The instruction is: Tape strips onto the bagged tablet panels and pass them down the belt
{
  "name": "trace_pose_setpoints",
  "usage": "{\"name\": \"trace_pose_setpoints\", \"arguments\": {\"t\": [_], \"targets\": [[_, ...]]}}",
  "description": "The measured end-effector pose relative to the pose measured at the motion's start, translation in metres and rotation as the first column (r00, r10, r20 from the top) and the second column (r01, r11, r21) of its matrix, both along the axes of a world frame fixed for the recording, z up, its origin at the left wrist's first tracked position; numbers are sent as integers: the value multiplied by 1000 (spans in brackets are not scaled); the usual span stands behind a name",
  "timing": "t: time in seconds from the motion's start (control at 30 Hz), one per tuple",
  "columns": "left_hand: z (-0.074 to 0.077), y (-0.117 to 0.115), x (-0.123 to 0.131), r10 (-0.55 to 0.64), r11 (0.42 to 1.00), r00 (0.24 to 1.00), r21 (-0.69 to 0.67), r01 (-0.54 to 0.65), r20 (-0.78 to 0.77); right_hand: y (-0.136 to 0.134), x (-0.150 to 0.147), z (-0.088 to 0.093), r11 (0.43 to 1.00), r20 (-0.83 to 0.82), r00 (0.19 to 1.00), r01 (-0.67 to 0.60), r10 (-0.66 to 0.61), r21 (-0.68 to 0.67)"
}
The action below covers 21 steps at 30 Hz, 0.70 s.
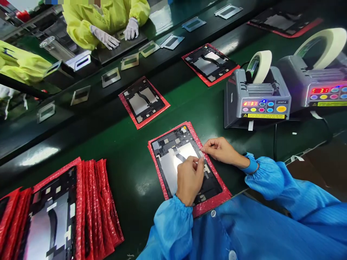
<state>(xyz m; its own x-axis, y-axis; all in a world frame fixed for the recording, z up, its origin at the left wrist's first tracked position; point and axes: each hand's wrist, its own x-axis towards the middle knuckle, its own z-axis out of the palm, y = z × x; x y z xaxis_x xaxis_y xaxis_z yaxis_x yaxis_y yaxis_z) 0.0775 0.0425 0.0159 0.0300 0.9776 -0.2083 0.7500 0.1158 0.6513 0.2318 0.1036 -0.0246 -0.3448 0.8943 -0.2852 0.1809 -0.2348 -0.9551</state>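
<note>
green worktop (132,155) gleaming right across, and at its near edge two bare hands are busy! left hand (190,178) is over the middle of a tablet (168,169), fingers curled, thumb and fingertips in a tight pinch; can't tell whether anything sits between them. right hand (221,150) is by the tablet's right edge, thumb and forefinger pinched too, and what's in there, if anything, can't be made out. that tablet lies flat, insides up, on red bubble wrap (211,206), right in front of the blue smock (249,227). out to the right, a tape machine (262,101) with a white strip (251,125) hanging from its front, a second machine (325,79) just beside it. over left, a leaning pile (56,213) of tablets and red wrap! farther out, metal frames (110,77) in a row along a black ledge (94,86), and beyond, a co-worker (105,18) in yellow, white gloves (104,37) on.
</note>
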Motion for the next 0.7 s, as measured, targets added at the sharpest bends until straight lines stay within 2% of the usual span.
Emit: {"name": "trace_pose_setpoints", "arguments": {"t": [0.1,0.2,0.4,0.53,0.6,0.7], "targets": [[-3,13,1,79,981,992,-185,-60,101,-1,1,-2,1000,-4,1000,11,-11,-13],[-5,20,-1,124,957,977,-281,-72,172,-1,1,-3,1000,-11,1000,18,-18,-6],[-6,29,-3,164,939,971,-328,-101,172,-2,1,-4,999,40,999,23,-25,43],[-8,28,0,171,934,973,-338,-111,154,-9,2,-7,979,138,989,21,-50,203],[-7,39,-13,176,929,976,-350,-122,126,-13,2,-9,946,172,979,46,-106,322],[8,85,-65,261,928,965,-275,-251,1,-18,-1,-13,887,168,971,77,-171,456]]}}
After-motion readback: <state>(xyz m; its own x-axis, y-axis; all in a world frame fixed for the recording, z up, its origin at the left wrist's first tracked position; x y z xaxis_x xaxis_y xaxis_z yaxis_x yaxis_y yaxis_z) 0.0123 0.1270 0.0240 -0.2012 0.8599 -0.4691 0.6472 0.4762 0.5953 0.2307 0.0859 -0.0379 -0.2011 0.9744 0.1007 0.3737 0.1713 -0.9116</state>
